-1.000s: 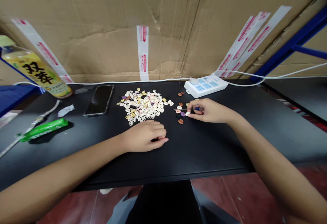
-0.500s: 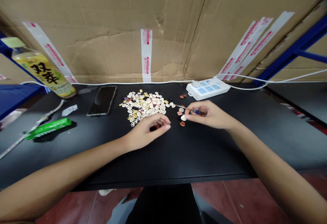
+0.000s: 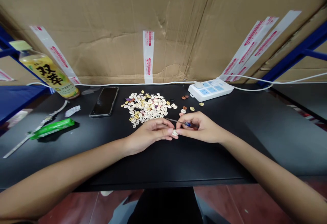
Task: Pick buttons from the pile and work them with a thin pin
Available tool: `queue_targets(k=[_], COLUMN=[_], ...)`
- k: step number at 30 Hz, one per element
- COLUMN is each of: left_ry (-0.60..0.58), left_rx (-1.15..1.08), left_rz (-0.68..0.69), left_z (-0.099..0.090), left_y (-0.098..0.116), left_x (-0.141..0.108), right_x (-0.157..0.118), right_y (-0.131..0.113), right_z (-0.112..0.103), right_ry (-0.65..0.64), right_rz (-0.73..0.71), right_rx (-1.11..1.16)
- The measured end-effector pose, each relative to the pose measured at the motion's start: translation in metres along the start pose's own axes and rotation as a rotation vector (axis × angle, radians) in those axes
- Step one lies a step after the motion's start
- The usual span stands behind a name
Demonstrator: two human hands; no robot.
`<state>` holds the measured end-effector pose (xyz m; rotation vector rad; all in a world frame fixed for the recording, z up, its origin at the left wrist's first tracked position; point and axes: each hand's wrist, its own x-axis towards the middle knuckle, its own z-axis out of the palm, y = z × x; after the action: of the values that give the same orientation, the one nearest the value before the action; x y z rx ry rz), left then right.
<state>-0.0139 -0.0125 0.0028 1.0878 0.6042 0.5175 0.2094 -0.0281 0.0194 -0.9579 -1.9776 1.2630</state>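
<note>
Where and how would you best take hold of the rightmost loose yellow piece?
Probably pinch opposite edges of this yellow piece, coming from above and the right: it lies flat, small and oval, with black tabletop on its right; the white power strip sits behind.

- Your left hand [image 3: 153, 133] is just on the near side of the pile [image 3: 149, 106], its thumb and fingers pinching a small pale piece [image 3: 174, 133].
- Your right hand [image 3: 203, 127], near and to the right of the pile, touches that piece with its fingertips and grips a thin tool [image 3: 188, 124] with a blue handle, its metal shaft pointing toward the pile.
- Loose brown, yellow and pink pieces [image 3: 192, 108] lie to the right of the pile.
- Beyond those, right of the pile, you have a white power strip [image 3: 211, 89].
- Left of the pile lies your phone [image 3: 104, 101]; farther left stand a tilted-looking bottle [image 3: 48, 72] and, nearer you, a green packet [image 3: 52, 129].
</note>
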Motion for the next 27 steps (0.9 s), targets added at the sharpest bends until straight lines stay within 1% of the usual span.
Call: queue_targets(k=[5,11,13,15,17,20,22,25,27], left_ry=[-0.049,-0.212,-0.237,-0.230,-0.216,-0.200,-0.169,-0.071,0.004], left_rx=[-0.028,0.024,0.029,0.022,0.009,-0.062,-0.146,-0.274,-0.344], left_rz=[-0.056,-0.111,-0.124,-0.130,-0.132,-0.095,-0.026,0.098,0.156], left_z=[-0.001,0.000,0.000,0.000,-0.001,-0.003,-0.006,-0.011,-0.014], left_y=[0.001,0.004,0.004,0.003,0.002,-0.001,-0.003,-0.002,0.000], left_x=[0.000,-0.002,-0.002,-0.002,-0.002,0.000,0.002,0.006,0.008], right_x=[-0.003,-0.004,-0.003,-0.003,-0.002,-0.002,-0.004,-0.009,-0.014], right_y=[-0.001,-0.004,-0.006,-0.009,-0.011,-0.011,-0.010,-0.010,-0.011], right_z=[0.005,0.008,0.009,0.011,0.012,0.012,0.011,0.008,0.006], right_ry=[-0.022,-0.027,-0.044,-0.055,-0.038,0.060,0.124,0.172,0.233], right_rz=[-0.002,0.015,0.017,0.011,-0.002,-0.013,-0.014,-0.010,-0.043], right_rx=[0.048,0.063,0.070,0.079,0.085,0.100,0.143,0.196,0.102])
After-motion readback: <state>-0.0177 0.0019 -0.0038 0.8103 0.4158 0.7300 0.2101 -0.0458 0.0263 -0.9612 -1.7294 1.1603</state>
